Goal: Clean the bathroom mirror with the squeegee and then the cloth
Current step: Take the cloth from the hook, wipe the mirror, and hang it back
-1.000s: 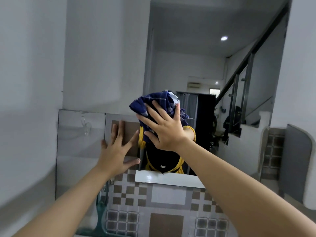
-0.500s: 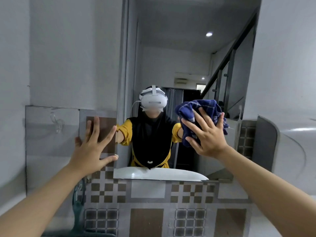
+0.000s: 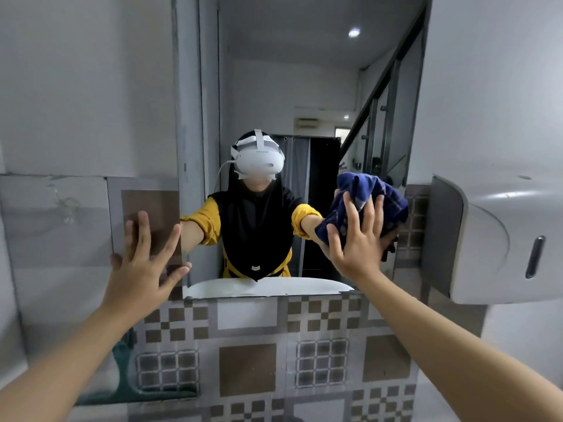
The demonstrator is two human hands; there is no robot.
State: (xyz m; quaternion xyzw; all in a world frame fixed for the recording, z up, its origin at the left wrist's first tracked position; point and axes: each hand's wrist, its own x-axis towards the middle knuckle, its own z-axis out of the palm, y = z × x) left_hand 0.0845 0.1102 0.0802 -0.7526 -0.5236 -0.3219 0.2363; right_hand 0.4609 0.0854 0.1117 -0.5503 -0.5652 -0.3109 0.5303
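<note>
Bathroom mirror (image 3: 304,86) has been crossed from centre to right edge by the cloth (image 3: 370,190), pressed under straight fingers (image 3: 371,220) of the right hand (image 3: 359,248), left hand (image 3: 143,269) braced flat-fingered, so cloth-wiping is judged underway.

One mirror (image 3: 259,71); one cloth (image 3: 373,194); one dispenser (image 3: 493,239); left hand (image 3: 140,272), right hand (image 3: 356,251): two.

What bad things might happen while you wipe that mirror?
The right hand only presses the blue checked cloth to the mirror with flat fingers, so it might slip and drop. That hand works at the mirror's right edge, near the grey wall dispenser, and may bump it. The left hand rests beside the glass and could smudge it.
</note>
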